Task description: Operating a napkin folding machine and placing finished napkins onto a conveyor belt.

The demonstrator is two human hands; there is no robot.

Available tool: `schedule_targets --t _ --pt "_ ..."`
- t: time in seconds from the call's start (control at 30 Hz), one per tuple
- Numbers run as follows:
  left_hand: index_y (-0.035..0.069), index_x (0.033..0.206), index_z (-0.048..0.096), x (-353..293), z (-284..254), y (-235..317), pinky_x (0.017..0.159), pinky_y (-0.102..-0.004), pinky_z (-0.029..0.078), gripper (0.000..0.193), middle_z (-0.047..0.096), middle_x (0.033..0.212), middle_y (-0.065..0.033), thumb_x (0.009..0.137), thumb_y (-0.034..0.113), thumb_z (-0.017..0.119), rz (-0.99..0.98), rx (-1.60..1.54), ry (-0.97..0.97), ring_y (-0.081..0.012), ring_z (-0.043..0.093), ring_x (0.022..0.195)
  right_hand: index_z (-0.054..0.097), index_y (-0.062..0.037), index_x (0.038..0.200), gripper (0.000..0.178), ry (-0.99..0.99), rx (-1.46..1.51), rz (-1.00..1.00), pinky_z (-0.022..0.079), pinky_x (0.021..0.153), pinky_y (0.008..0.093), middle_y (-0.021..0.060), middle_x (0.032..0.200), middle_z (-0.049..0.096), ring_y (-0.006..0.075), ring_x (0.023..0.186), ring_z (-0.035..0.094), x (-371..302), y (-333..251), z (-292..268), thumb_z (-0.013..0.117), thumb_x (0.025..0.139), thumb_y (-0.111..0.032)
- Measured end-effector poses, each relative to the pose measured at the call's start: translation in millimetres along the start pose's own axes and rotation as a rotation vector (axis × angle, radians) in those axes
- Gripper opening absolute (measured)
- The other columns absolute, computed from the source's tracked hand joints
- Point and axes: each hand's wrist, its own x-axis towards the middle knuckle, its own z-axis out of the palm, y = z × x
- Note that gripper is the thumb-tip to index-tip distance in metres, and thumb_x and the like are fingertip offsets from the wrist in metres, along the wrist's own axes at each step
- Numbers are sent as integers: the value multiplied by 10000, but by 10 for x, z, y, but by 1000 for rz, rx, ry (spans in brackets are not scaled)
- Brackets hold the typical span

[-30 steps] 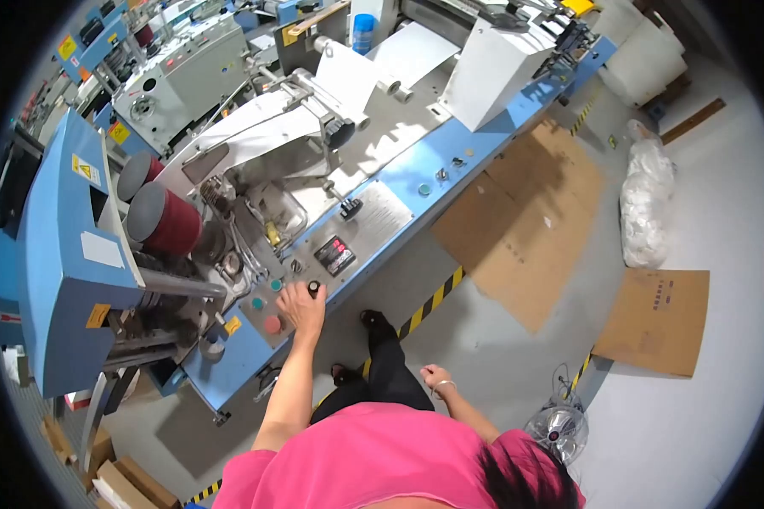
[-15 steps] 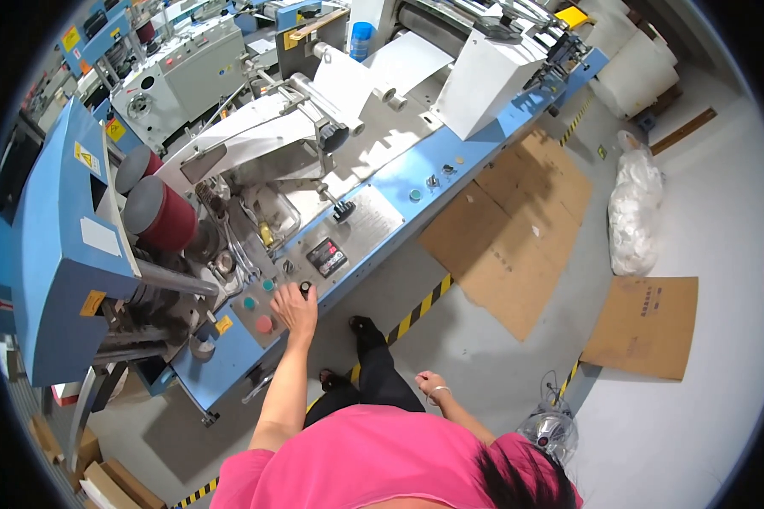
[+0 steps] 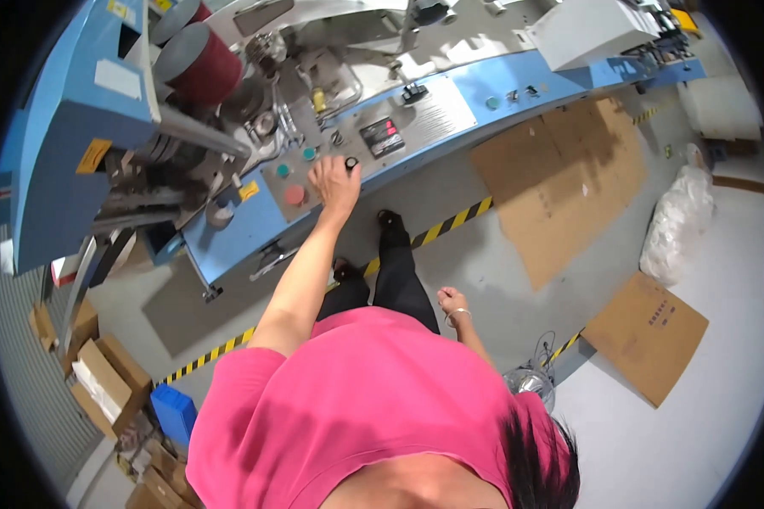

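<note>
My left hand reaches onto the control panel of a blue machine, its thumb and fingers around a small black knob. Just left of these fingers are a red push button and two green buttons, one of them a green button by the fingertips. A black display with red marks is set into the panel further right. My right hand hangs low beside my body with curled fingers, touching no part of the machine. A bracelet circles that wrist.
Wrenches and dark red rollers are behind the panel. Flattened cardboard lies on the floor to the right, past black-and-yellow tape. Cardboard boxes and a blue bin stand at lower left.
The view has shifted, so the machine and panel appear higher in the picture. My left hand stays at the black knob, and my right hand still hangs at my side.
</note>
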Motion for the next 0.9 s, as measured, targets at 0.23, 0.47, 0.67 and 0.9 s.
schedule_targets --t 0.23,0.47,0.67,0.9 --pt "89 838 610 -60 -58 -44 822 -398 318 235 547 881 -70 681 249 679 -8 5 -12 -255 472 922 606 -44 1029 327 -74 -21 97 470 761 311 127 927 649 219 829 617 -99 -125 16 594 786 -263" --pt "91 839 621 -110 -90 -73 819 -393 316 214 553 895 -55 682 223 679 3 -14 -29 -246 473 918 606 -51 1040 341 -74 -31 124 464 785 311 126 958 645 225 868 615 -103 -108 27 594 783 -275" --pt "87 843 625 -69 -117 -59 815 -388 318 220 555 892 -49 675 215 687 24 -31 -51 -243 474 919 610 -67 1042 344 -61 -50 136 455 820 315 126 987 641 235 920 608 -48 -80 46 599 780 -292" --pt "80 845 631 -42 -131 -101 810 -384 332 218 566 898 -49 665 184 695 60 -44 -44 -242 482 920 608 -63 1044 348 -68 -46 136 455 821 312 125 984 641 234 919 607 -52 -130 67 600 780 -290"
